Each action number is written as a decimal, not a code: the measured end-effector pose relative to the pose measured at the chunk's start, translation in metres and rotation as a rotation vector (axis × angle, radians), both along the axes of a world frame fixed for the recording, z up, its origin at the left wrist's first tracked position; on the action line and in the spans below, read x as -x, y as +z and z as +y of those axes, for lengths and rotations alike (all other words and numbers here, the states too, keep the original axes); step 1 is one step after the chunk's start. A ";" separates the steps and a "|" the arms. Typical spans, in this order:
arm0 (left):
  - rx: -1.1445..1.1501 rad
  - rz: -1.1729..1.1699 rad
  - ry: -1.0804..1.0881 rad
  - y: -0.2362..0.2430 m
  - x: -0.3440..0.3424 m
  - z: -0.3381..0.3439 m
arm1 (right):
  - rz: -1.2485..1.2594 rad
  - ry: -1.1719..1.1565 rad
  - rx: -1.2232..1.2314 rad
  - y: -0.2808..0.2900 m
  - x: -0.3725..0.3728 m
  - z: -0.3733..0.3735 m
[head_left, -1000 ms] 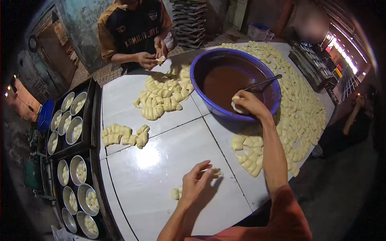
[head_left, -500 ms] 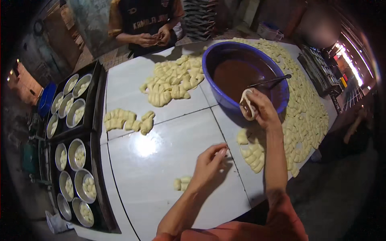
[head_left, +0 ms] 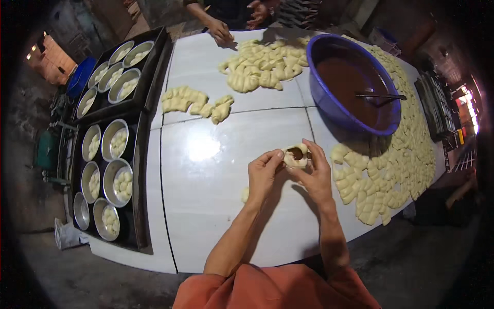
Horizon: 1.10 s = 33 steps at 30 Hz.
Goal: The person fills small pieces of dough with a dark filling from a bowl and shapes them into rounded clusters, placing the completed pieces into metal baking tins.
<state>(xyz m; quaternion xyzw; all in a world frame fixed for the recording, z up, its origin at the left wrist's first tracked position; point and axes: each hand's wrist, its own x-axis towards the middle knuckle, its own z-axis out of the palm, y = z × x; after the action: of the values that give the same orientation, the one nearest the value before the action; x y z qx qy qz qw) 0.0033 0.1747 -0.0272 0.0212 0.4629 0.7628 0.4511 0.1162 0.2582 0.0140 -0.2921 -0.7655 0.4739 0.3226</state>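
Observation:
Between both hands, above the white tabletop, a piece of pale dough (head_left: 293, 164) is held opened out, with brown filling showing in its hollow. My left hand (head_left: 261, 177) pinches its left edge between thumb and fingers. My right hand (head_left: 316, 177) grips the right side, fingers curled round it. A small dough piece (head_left: 245, 194) lies partly hidden behind my left wrist. Beyond my right hand stands a blue basin (head_left: 329, 110) of brown filling (head_left: 337, 77), with a dark-handled spoon (head_left: 378, 96) resting in it.
Many dough pieces (head_left: 370, 190) cover the table's right side; more dough (head_left: 265, 64) lies at the far middle, and a short row (head_left: 185, 98) farther left. Black trays (head_left: 139, 216) along the left edge hold round metal tins (head_left: 118, 183), most with dough balls. A co-worker's hand (head_left: 220, 32) touches the far edge.
My right hand has brought the filled dough from the basin's rim down to my left hand, which now holds it too. The view has shifted; the co-worker's hand has reached onto the table.

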 end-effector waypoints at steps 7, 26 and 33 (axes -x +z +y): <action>0.012 0.133 0.080 0.019 0.000 -0.027 | -0.083 -0.016 -0.320 -0.010 0.028 -0.038; 0.003 -0.014 -0.102 0.045 0.043 -0.089 | -0.035 0.218 0.585 -0.004 0.041 -0.057; 0.039 0.072 -0.236 0.017 0.072 -0.102 | -0.088 0.505 -0.038 0.015 0.043 -0.066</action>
<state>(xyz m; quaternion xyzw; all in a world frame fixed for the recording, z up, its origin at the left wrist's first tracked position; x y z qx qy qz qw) -0.0687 0.0723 -0.0098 0.0941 0.4881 0.6940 0.5209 0.0729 0.1920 0.0294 -0.1060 -0.8362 0.5120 0.1657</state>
